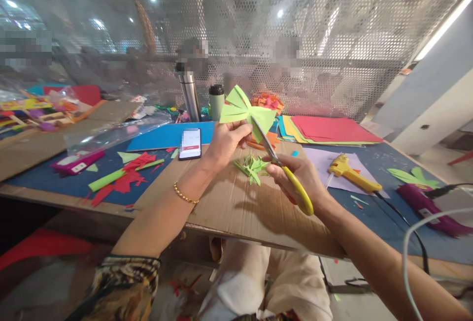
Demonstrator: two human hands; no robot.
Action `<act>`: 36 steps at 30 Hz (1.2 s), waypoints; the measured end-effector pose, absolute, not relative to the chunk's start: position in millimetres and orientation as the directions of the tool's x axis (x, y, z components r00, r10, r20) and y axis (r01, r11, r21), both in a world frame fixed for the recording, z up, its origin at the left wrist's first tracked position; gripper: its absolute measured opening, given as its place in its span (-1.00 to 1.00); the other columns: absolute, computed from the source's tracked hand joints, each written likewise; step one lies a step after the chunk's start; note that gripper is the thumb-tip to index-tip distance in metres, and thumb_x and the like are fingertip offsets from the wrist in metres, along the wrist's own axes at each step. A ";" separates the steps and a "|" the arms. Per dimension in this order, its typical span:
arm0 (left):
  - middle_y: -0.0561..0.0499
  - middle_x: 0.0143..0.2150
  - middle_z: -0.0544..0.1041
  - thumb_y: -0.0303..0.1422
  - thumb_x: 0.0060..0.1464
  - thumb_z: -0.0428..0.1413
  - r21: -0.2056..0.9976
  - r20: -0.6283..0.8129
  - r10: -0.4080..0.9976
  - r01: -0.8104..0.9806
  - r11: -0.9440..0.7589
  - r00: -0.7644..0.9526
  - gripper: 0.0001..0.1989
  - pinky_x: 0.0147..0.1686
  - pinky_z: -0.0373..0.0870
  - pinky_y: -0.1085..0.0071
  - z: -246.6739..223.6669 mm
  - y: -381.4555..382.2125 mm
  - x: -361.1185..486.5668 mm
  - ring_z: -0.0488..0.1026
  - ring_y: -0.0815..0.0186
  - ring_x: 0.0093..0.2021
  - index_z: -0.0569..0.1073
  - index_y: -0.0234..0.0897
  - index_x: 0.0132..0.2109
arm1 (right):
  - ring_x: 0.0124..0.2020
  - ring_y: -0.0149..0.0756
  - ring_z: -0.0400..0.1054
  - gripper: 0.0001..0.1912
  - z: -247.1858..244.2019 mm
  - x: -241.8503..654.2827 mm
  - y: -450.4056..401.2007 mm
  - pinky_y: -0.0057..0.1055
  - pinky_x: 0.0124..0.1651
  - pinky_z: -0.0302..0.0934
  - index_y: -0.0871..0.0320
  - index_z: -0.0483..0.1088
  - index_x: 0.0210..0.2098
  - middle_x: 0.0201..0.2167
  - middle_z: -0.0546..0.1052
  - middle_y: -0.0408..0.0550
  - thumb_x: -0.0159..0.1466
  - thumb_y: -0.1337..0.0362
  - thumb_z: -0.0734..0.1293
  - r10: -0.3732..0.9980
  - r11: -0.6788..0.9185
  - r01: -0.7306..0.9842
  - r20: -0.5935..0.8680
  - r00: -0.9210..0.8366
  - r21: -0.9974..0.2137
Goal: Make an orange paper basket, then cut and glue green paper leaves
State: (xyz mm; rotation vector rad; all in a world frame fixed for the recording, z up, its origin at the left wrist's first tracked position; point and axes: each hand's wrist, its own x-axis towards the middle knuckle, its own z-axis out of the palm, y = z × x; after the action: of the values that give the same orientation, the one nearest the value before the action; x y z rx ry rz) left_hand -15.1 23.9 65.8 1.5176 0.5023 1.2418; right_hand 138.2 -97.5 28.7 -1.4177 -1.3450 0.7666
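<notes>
A light green paper piece (240,107), slit and fanned out in wedges, is pinched in my left hand (231,141) above the table. My right hand (295,176) grips yellow-handled scissors (302,195), whose blades point up and left and meet the paper near its middle. Whether the blades are apart is hard to tell. Below the hands, a small heap of green paper scraps (253,167) lies on a brown cardboard sheet (225,203).
A phone (190,144) lies left of my hands, red and green paper cuttings (125,176) farther left. Rightward sit a yellow glue gun (353,174) with its cord, a purple tool (428,208) and stacked coloured sheets (332,129). A steel flask (189,97) and green bottle (216,102) stand behind.
</notes>
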 end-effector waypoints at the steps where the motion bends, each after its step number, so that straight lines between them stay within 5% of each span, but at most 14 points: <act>1: 0.08 -0.61 0.44 -0.48 0.04 0.19 0.893 0.436 0.819 -0.293 -0.342 0.373 -0.73 -0.57 0.24 0.51 65.7 24.4 -15.2 0.27 0.50 -0.63 0.42 -0.25 -0.60 | -0.69 -0.43 0.09 -0.08 29.3 137.8 -97.9 -0.38 -0.58 0.02 0.28 0.64 -0.06 -0.69 0.24 -0.31 0.04 -0.48 0.51 0.966 0.117 0.340 0.186 0.179 -0.933; 4: 0.08 -0.61 0.45 -0.43 0.02 0.21 0.898 0.421 0.820 -0.307 -0.316 0.387 -0.75 -0.57 0.25 0.51 64.7 25.3 -15.4 0.28 0.49 -0.63 0.43 -0.25 -0.58 | -0.67 -0.41 0.16 -0.12 31.1 136.5 -99.0 -0.34 -0.49 0.19 0.24 0.64 -0.07 -0.66 0.27 -0.30 0.08 -0.47 0.49 0.964 0.139 0.364 0.210 0.164 -0.921; 10: 0.07 -0.57 0.49 -0.37 0.03 0.24 0.927 0.344 0.816 -0.308 -0.215 0.464 -0.78 -0.54 0.30 0.50 61.8 19.3 -13.6 0.33 0.49 -0.61 0.47 -0.25 -0.55 | -0.68 -0.44 0.16 -0.07 30.8 136.7 -99.3 -0.42 -0.62 -0.02 0.27 0.63 -0.01 -0.63 0.33 -0.26 0.07 -0.48 0.49 0.967 0.148 0.326 0.205 0.150 -0.934; 15: 0.07 -0.61 0.46 -0.41 0.03 0.23 0.919 0.328 0.804 -0.366 -0.149 0.495 -0.77 -0.57 0.27 0.51 62.8 16.3 -12.0 0.31 0.50 -0.65 0.48 -0.28 -0.57 | -0.68 -0.45 0.14 -0.12 29.7 136.7 -99.7 -0.43 -0.60 0.04 0.26 0.65 -0.04 -0.66 0.28 -0.30 0.07 -0.43 0.53 0.962 0.163 0.305 0.220 0.163 -0.938; 36: 0.10 -0.57 0.50 -0.26 0.11 0.32 0.881 0.443 0.812 -0.349 -0.318 0.379 -0.74 -0.58 0.33 0.48 54.1 25.7 -12.5 0.37 0.46 -0.62 0.50 -0.24 -0.47 | -0.71 -0.46 0.08 -0.17 29.1 133.1 -100.9 -0.46 -0.70 -0.11 0.26 0.68 -0.09 -0.69 0.24 -0.29 0.04 -0.38 0.58 0.963 0.122 0.275 0.181 0.199 -0.954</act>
State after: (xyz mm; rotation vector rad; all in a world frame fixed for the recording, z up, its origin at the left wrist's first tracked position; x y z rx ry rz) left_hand -12.5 25.7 54.1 1.4641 0.4421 1.2410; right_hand 133.1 -100.9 29.1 -1.3760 -1.2927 0.7937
